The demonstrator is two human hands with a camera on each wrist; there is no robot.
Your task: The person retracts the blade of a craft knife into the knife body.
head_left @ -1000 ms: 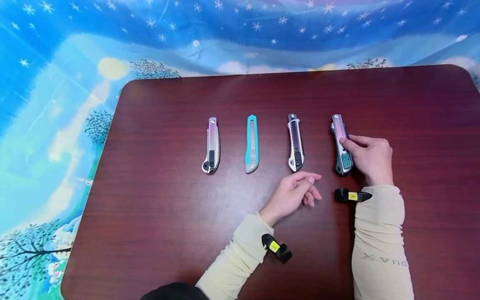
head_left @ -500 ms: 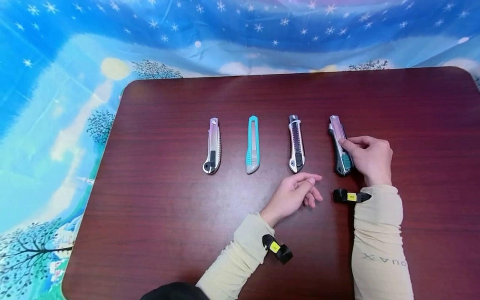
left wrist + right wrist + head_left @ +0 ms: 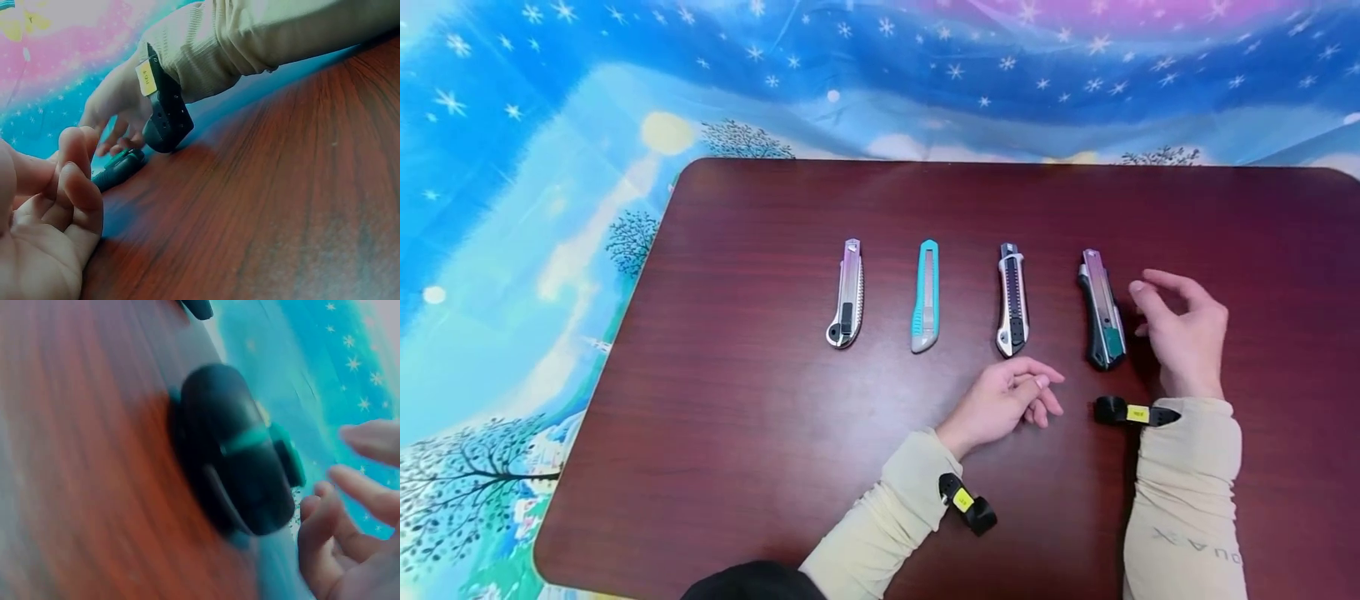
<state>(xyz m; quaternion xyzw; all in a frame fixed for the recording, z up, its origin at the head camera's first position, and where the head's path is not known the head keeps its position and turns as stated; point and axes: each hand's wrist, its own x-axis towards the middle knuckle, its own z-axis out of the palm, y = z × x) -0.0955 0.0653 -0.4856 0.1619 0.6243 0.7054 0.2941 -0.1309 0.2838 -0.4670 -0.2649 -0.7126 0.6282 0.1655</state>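
Box cutters lie in a row on the dark red table (image 3: 760, 433). The rightmost box cutter (image 3: 1102, 308) has a black body, a metal channel and a green slider. Just right of it is my right hand (image 3: 1187, 333), its fingers apart from the cutter and holding nothing. In the right wrist view the black butt of that box cutter (image 3: 231, 450) shows large and blurred beside the fingertips. My left hand (image 3: 1000, 404) rests loosely curled below the silver-and-black box cutter (image 3: 1013, 300), with nothing in its grasp.
Further left lie a teal box cutter (image 3: 927, 296) and a silver box cutter with a black slider (image 3: 847, 292). A blue snowflake-printed cloth (image 3: 880, 83) hangs behind the table's far edge. Black wrist cameras are strapped to both sleeves.
My right hand has let go of the rightmost box cutter and drawn away to the right. The head view has shifted slightly; the left hand keeps its pose.
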